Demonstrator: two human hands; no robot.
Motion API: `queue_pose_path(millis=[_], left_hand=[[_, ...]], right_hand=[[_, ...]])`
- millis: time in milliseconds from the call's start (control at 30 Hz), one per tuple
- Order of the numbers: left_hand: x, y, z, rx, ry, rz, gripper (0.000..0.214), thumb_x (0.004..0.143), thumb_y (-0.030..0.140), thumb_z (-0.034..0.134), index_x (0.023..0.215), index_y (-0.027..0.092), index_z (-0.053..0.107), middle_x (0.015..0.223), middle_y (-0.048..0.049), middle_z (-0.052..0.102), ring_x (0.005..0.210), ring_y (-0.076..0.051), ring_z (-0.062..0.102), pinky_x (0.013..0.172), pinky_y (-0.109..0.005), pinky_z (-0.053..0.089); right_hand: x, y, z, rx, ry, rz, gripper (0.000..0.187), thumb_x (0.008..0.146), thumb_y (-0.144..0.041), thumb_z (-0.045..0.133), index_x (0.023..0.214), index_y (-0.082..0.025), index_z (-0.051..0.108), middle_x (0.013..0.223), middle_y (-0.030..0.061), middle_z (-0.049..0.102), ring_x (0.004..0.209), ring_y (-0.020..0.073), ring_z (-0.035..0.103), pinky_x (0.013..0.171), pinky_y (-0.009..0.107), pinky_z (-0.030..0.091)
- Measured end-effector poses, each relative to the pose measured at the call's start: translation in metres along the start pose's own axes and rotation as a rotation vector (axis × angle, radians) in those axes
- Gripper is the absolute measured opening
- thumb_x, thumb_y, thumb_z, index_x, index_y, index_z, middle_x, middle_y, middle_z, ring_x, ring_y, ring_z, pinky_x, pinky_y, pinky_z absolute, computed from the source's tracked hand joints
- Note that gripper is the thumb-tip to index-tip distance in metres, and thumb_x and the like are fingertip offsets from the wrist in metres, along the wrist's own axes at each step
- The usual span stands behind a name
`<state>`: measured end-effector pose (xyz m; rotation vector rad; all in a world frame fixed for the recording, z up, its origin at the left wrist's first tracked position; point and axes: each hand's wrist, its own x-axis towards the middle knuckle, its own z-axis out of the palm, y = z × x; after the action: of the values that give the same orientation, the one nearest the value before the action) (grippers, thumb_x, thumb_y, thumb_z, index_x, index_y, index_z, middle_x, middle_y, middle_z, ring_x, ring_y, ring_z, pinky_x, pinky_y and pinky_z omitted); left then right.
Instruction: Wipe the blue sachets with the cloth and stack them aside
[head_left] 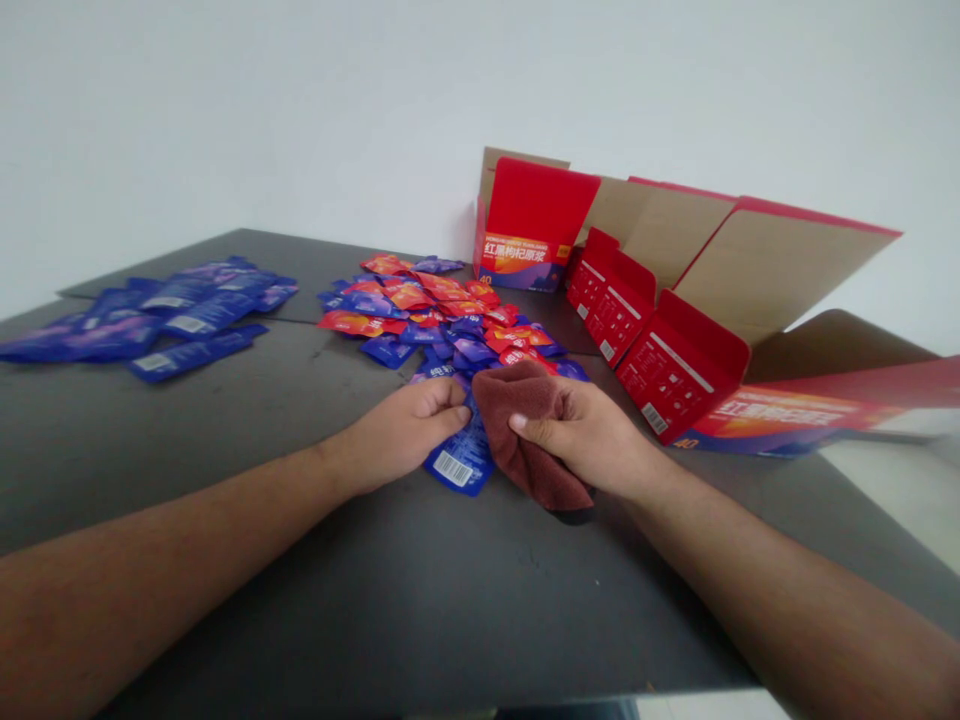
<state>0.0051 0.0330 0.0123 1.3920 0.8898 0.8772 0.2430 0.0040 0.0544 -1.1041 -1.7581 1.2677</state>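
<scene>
Between finger and thumb, my left hand [409, 430] grips the left edge of a blue sachet [459, 462] with a white barcode on its lower end. My right hand [589, 430] is closed on a folded brown cloth [514, 430], thumb on top. The cloth lies against the sachet's right side and hides part of it. Just beyond both hands spreads a mixed pile of red and blue sachets [442, 310].
Further left lies a group of blue sachets [202, 300] on the dark grey table [300, 580]. Red open boxes with raised flaps stand at the right: one at the back [525, 240], others [679, 370] nearer my right arm. A pale wall [300, 110] rises behind.
</scene>
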Motion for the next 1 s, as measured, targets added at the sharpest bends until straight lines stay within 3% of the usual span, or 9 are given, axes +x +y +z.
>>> queue_pose_path(millis=[200, 333, 467, 533, 700, 733, 900, 1000], left_hand=[[0.000, -0.005, 0.000, 0.148, 0.005, 0.053, 0.018, 0.086, 0.034, 0.075, 0.086, 0.018, 0.066, 0.077, -0.0004, 0.063, 0.069, -0.015, 0.055, 0.063, -0.026, 0.043], [0.001, -0.010, -0.001, 0.149, 0.032, 0.036, 0.021, 0.090, 0.037, 0.070, 0.085, 0.019, 0.061, 0.073, 0.0016, 0.058, 0.063, -0.012, 0.050, 0.059, -0.024, 0.039], [0.004, -0.019, -0.001, 0.066, 0.035, 0.007, 0.025, 0.091, 0.037, 0.068, 0.082, 0.020, 0.053, 0.067, 0.0043, 0.051, 0.057, -0.011, 0.044, 0.054, -0.023, 0.034], [0.005, -0.022, -0.002, 0.016, 0.027, 0.000, 0.025, 0.091, 0.037, 0.068, 0.083, 0.021, 0.052, 0.066, 0.0047, 0.049, 0.055, -0.011, 0.043, 0.053, -0.023, 0.034], [0.005, -0.022, -0.004, -0.054, 0.021, 0.008, 0.024, 0.091, 0.036, 0.068, 0.084, 0.021, 0.051, 0.070, 0.0037, 0.051, 0.058, -0.011, 0.046, 0.055, -0.023, 0.037], [0.005, -0.021, -0.004, -0.060, 0.017, 0.011, 0.024, 0.090, 0.036, 0.069, 0.084, 0.021, 0.051, 0.070, 0.0036, 0.051, 0.058, -0.011, 0.046, 0.055, -0.023, 0.037], [0.005, -0.021, -0.004, -0.085, -0.008, -0.002, 0.021, 0.091, 0.032, 0.067, 0.085, 0.021, 0.050, 0.069, 0.0044, 0.049, 0.057, -0.011, 0.045, 0.055, -0.023, 0.037], [0.005, -0.021, -0.004, -0.067, -0.006, 0.023, 0.023, 0.090, 0.033, 0.069, 0.084, 0.020, 0.051, 0.072, 0.0032, 0.051, 0.061, -0.011, 0.048, 0.058, -0.023, 0.038]], right_hand=[[-0.002, -0.004, 0.000, -0.096, -0.019, -0.023, 0.030, 0.088, -0.044, 0.073, 0.107, -0.021, 0.071, 0.101, 0.0037, 0.079, 0.093, 0.0235, 0.074, 0.083, 0.038, 0.060], [-0.007, -0.018, -0.006, -0.523, 0.112, -0.226, 0.033, 0.089, -0.025, 0.068, 0.122, -0.024, 0.071, 0.116, 0.0033, 0.076, 0.106, 0.0233, 0.070, 0.093, 0.036, 0.055], [-0.010, -0.021, -0.010, -0.925, 0.270, -0.310, 0.024, 0.085, -0.020, 0.067, 0.109, -0.019, 0.069, 0.105, 0.0073, 0.070, 0.103, 0.0255, 0.066, 0.089, 0.035, 0.052], [-0.010, -0.018, -0.006, -1.043, 0.228, -0.276, 0.016, 0.083, -0.019, 0.066, 0.100, -0.018, 0.065, 0.100, 0.0082, 0.067, 0.096, 0.0250, 0.064, 0.083, 0.035, 0.052], [-0.012, -0.010, 0.009, -1.103, -0.146, -0.331, 0.012, 0.085, -0.018, 0.065, 0.096, -0.021, 0.062, 0.099, 0.0044, 0.066, 0.092, 0.0203, 0.062, 0.080, 0.031, 0.048], [-0.012, -0.009, 0.009, -1.109, -0.146, -0.339, 0.012, 0.085, -0.018, 0.065, 0.096, -0.021, 0.061, 0.100, 0.0043, 0.066, 0.093, 0.0203, 0.061, 0.081, 0.031, 0.048], [-0.010, -0.008, 0.004, -1.148, 0.106, -0.254, 0.010, 0.086, -0.021, 0.062, 0.095, -0.020, 0.059, 0.098, 0.0069, 0.064, 0.090, 0.0220, 0.061, 0.077, 0.033, 0.047], [-0.012, -0.008, 0.008, -1.124, -0.038, -0.326, 0.012, 0.087, -0.021, 0.063, 0.098, -0.020, 0.060, 0.101, 0.0060, 0.065, 0.095, 0.0222, 0.062, 0.081, 0.033, 0.049]])
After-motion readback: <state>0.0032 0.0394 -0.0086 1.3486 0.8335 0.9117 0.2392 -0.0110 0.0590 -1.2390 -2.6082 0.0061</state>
